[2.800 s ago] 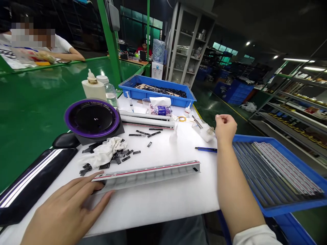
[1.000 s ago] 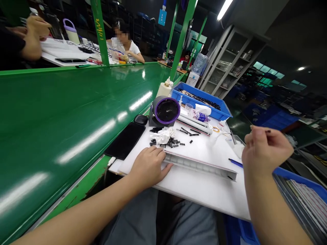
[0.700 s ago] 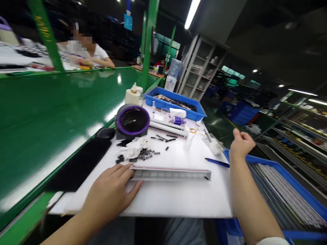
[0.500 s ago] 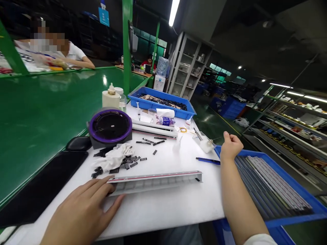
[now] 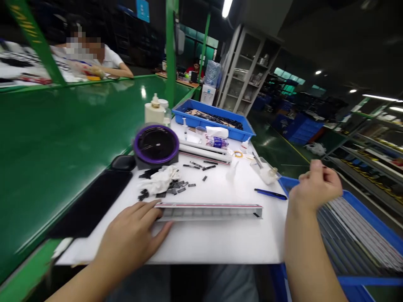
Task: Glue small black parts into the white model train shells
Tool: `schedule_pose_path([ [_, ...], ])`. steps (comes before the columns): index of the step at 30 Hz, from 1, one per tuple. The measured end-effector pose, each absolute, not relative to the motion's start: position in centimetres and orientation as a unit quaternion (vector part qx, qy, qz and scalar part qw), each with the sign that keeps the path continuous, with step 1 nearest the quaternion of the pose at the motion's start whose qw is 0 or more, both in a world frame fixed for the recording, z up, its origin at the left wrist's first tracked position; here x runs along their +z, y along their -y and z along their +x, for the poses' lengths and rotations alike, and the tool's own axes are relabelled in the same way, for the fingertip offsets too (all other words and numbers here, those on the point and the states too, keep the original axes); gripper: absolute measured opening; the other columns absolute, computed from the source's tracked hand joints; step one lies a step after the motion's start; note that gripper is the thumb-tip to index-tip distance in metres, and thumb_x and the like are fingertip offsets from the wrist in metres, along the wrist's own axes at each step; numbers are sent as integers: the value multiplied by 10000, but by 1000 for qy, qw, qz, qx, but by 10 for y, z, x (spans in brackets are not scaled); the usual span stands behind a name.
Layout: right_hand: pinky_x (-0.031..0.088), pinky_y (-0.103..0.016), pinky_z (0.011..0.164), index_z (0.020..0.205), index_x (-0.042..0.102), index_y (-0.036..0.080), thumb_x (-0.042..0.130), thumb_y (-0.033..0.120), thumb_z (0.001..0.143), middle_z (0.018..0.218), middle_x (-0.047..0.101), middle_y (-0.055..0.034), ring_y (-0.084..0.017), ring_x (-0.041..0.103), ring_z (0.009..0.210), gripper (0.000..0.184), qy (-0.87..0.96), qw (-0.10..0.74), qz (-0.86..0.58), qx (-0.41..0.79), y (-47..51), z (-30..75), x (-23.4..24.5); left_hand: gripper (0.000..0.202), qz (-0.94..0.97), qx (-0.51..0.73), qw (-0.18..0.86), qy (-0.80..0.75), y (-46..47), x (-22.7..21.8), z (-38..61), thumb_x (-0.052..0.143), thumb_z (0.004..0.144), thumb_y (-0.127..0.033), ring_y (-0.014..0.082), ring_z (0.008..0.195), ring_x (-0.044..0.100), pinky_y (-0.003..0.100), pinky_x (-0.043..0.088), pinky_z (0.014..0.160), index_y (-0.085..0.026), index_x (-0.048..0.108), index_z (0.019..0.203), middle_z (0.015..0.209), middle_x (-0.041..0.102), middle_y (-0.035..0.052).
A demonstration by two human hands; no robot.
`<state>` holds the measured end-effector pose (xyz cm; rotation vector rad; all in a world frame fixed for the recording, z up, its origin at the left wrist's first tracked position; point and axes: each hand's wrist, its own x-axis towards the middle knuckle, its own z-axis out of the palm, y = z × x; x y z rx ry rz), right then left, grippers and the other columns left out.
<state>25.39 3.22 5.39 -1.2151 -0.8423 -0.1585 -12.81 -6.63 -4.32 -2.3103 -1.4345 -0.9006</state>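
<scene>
Head cam: a long white ribbed plastic channel (image 5: 208, 212) with a red stripe lies on the white worktop (image 5: 220, 245), left hand (image 5: 130, 239) flat against its end, not gripping. Right hand (image 5: 315, 186), curled and blurred, hovers by the blue tray (image 5: 368, 212); can't tell if it's pinching anything. Black plastic bits (image 5: 176, 188) and a crumpled rag (image 5: 162, 180) sit just beyond.

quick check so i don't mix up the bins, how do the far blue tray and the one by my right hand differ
The far blue tray holds a loose heap of small black pieces, while the near blue tray holds long strips laid side by side. The far tray sits beyond the white board; the near tray sits off its right edge, beside the right hand. Both are open, rectangular and blue.
</scene>
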Motion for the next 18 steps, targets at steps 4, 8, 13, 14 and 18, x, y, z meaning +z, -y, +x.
schedule_pose_path([
  [4,311,-210,399,719,623,174,718,342,787,576,554,43,-71,423,432,205,430,767,-419,228,33,144,35,223,-791,-286,131,524,72,-39,-124,595,889,-384,297,924,661,467,550,831,-174,641,831,1025,727,114],
  [8,417,-235,432,756,723,164,702,312,833,578,655,-5,-100,510,441,168,569,640,-408,316,76,57,1,228,-782,-286,101,544,75,-40,-122,607,878,-391,289,932,651,454,548,825,-175,645,817,1028,723,110],
  [13,486,-261,531,780,738,178,674,278,856,653,702,-15,-137,612,562,141,623,609,-406,275,76,31,-17,231,-780,-284,89,550,76,-40,-120,590,879,-384,287,920,645,452,536,821,-170,649,814,1015,723,114],
  [14,489,-263,538,781,735,177,672,278,858,654,702,-14,-141,619,571,142,625,607,-408,273,75,31,-18,234,-780,-284,89,551,77,-40,-120,586,879,-385,291,922,644,454,535,813,-168,651,821,1019,723,117],
  [18,494,-269,557,798,735,179,670,272,859,671,711,-10,-139,621,578,129,644,591,-406,265,70,28,-21,251,-778,-284,89,553,77,-42,-122,564,887,-389,300,919,641,464,534,787,-160,663,863,1014,722,117],
])
